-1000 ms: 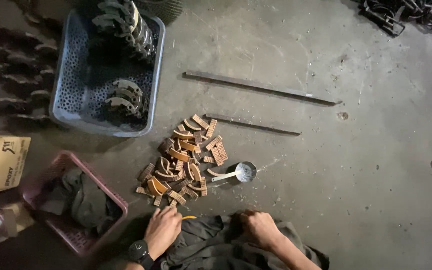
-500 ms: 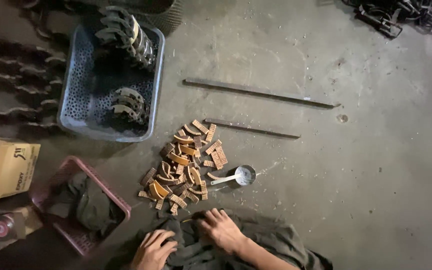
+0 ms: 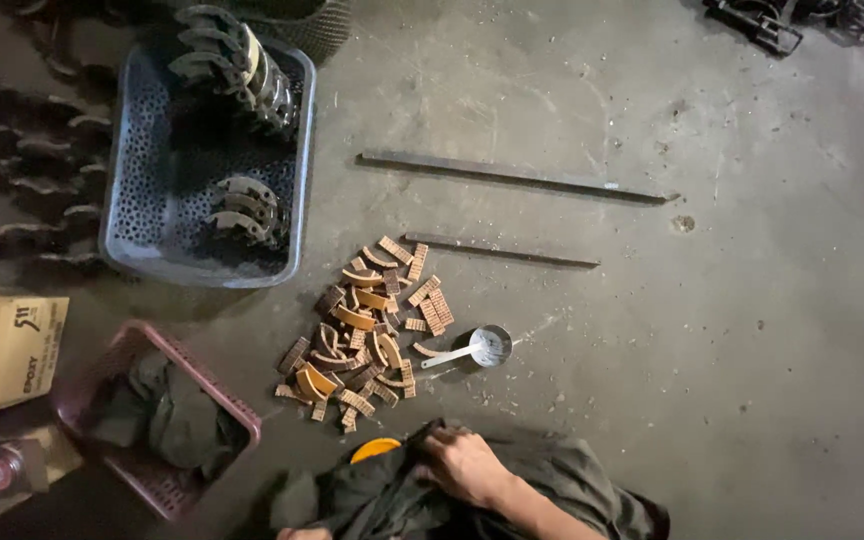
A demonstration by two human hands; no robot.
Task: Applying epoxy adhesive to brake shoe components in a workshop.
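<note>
Fingers of your right hand (image 3: pixel 464 465) bunch a fold of the dark green cloth (image 3: pixel 542 490) at the near edge. Your left hand (image 3: pixel 302 534) barely shows at the frame's bottom; its grip cannot be told. Just beyond lie the brake-lining pile (image 3: pixel 362 335) and, right of it, a small metal ladle (image 3: pixel 480 348)

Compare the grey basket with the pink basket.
The grey basket is larger and lies fully in view; the pink basket is smaller and partly cut off by the frame's lower edge. The grey basket holds curved metal shoes; the pink basket holds dark cloth. Both are perforated plastic and stand on the concrete floor.
</note>
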